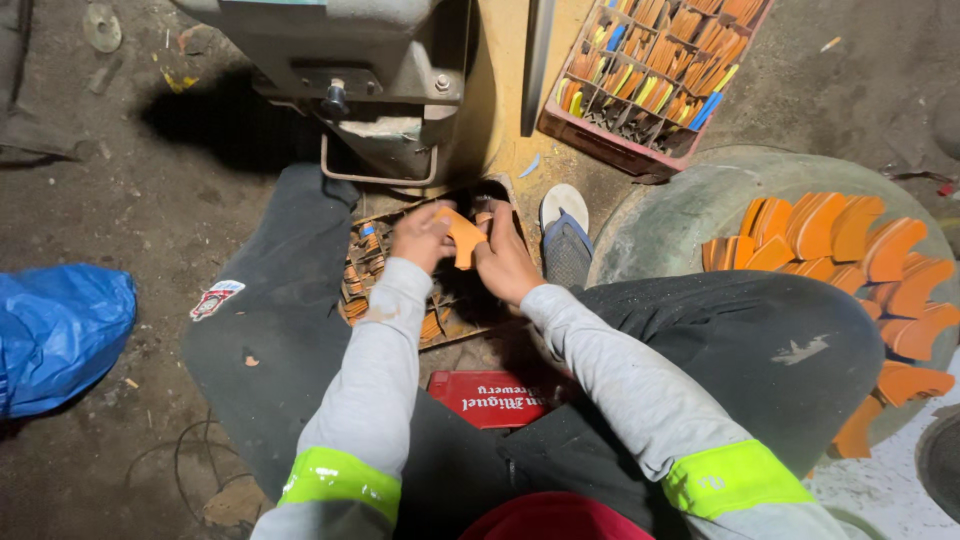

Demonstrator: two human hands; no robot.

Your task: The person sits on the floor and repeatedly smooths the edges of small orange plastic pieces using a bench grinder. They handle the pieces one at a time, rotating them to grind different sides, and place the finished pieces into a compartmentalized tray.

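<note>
Presently listed, from my own seat looking down. Item one: my left hand [420, 236], fingers curled onto the near edge of an orange curved piece [463, 236]. Item two: my right hand [505, 262], fingers pinching the same piece from the other side; it sits between both hands, just above a low crate [385, 268] of small orange and brown parts on the floor between my legs.

Item three: grey machine base [350, 70], directly beyond the crate, casting a deep shadow to the left. Item four: a red compartmented crate [600, 145], upper right, its cells stuffed with upright orange, yellow and blue strips. Item five: a round grey-green surface [670, 220] at right, carrying overlapping rows of orange curved pieces [850, 250] like the one I hold. Item six: a sandal [566, 238], just right of my right hand. Item seven: a red box [490, 395] under my forearms. Item eight: a blue plastic sheet [55, 335], far left.

Surface: bare floor [150, 200], dark, gritty, littered with scraps and a loose cable. Lighting dim, warmer near the machine.
</note>
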